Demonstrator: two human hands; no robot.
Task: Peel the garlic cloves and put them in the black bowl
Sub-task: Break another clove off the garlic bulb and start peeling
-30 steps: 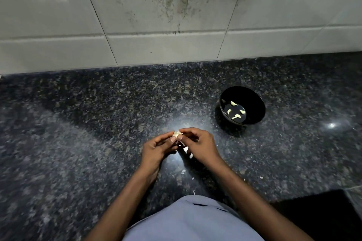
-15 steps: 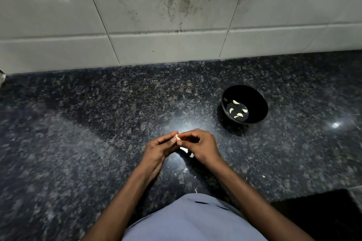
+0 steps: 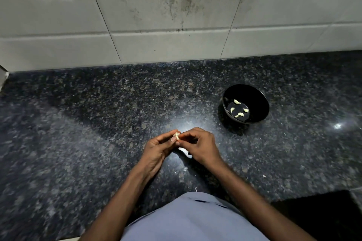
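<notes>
Fingers [image 3: 173,136] of both hands pinch one garlic clove [image 3: 176,135] between them, left hand [image 3: 156,148] holding, right hand [image 3: 199,146] picking at the skin. Peeling step, mid-task by my read. Black bowl [image 3: 260,103] sits on the surface [image 3: 98,123] to the right, well apart, five peeled cloves [image 3: 239,109] inside. Next: strip remaining skin, then reach right and drop it in.

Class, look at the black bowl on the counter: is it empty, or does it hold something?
Not empty. The black bowl stands upright on the counter, with a few pale peeled garlic cloves lying on its bottom.
</notes>
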